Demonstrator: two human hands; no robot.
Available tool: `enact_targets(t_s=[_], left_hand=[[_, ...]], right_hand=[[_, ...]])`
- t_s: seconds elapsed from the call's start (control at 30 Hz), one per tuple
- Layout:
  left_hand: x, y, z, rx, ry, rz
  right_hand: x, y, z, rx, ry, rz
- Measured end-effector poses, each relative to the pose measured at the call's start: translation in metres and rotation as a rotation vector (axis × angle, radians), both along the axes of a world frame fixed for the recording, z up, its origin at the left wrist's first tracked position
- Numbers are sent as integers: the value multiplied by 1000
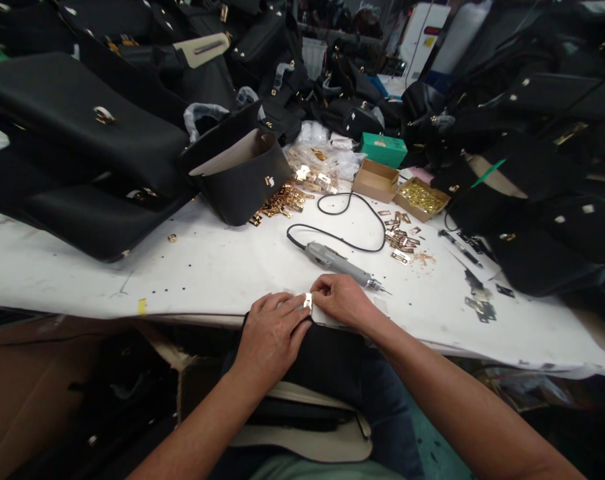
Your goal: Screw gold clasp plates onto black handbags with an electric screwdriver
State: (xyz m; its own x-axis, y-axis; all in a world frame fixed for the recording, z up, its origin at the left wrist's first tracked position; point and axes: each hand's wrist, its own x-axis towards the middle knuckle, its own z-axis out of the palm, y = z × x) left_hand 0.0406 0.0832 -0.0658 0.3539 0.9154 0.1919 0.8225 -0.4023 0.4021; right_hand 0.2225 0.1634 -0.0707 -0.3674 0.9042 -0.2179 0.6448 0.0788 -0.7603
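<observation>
One left hand [275,330] grips one black bag [332,357]; one right hand [341,300] pinches one clasp [308,302].

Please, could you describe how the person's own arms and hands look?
The bare left hand and bare right hand show no glove, ring or bracelet. The uncovered left forearm and uncovered right forearm have no sleeve or watch in view.

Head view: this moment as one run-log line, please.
left hand: fingers at metal plate | right hand: pinched, beside plate | black bag: below hands | grey power screwdriver: lying on white table
</observation>
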Motion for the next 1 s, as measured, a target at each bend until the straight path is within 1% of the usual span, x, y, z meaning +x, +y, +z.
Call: enact_targets(t_s=[0.23,0.37,0.43,0.53,0.6,0.67,0.77,0.83,0.87,0.9,0.93,1.0], left_hand=[[-1,-2,2,10,64,-36],[-3,-3,0,78,108,-63],[-5,-1,-4,143,130,-83],[-10,4,-15,265,153,-108],[-13,8,-23,328,161,-117],[-17,10,-31,378,160,-141],[-21,15,-42,413,139,-190],[-21,23,-47,409,116,-204],[-21,26,-47,400,107,-196],[-19,27,-44,388,99,-180],[-18,24,-37,371,94,-152],[-12,6,-17,315,89,-90]], right_hand=[[0,5,-1,-36,14,17],[-2,6,-1,-100,63,-9],[-3,3,-4,-79,104,-37],[-1,-2,-8,-29,242,-63],[4,-8,-8,35,316,-69],[11,-15,-4,134,321,-73],[27,-17,7,318,198,-130],[41,-12,13,437,40,-172],[47,-10,15,485,-49,-171],[51,-8,18,520,-132,-152],[54,-9,22,539,-206,-120],[51,-14,27,550,-302,-53]])
